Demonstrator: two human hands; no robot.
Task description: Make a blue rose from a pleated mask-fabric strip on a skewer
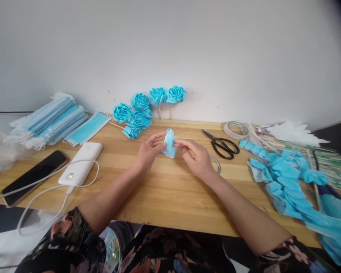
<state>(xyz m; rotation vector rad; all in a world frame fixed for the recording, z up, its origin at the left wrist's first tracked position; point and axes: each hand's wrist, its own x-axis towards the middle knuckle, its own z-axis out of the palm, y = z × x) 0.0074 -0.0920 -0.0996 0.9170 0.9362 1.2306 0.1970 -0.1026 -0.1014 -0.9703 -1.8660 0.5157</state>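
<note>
Above the middle of the wooden table I hold a small light-blue piece of mask fabric upright, its top end folded or curled. My left hand pinches its left edge between thumb and fingers. From the other side, the fingers of my right hand close on its right edge; the exact fingertip contact is small and hard to make out. Behind my hands are several finished blue fabric flowers, some on thin sticks against the wall. Right of my right hand lie black-handled scissors.
A stack of blue masks, a single mask, a white power bank with cable and a phone occupy the left. Tape rolls, gathered blue fabric strips and white scraps lie right.
</note>
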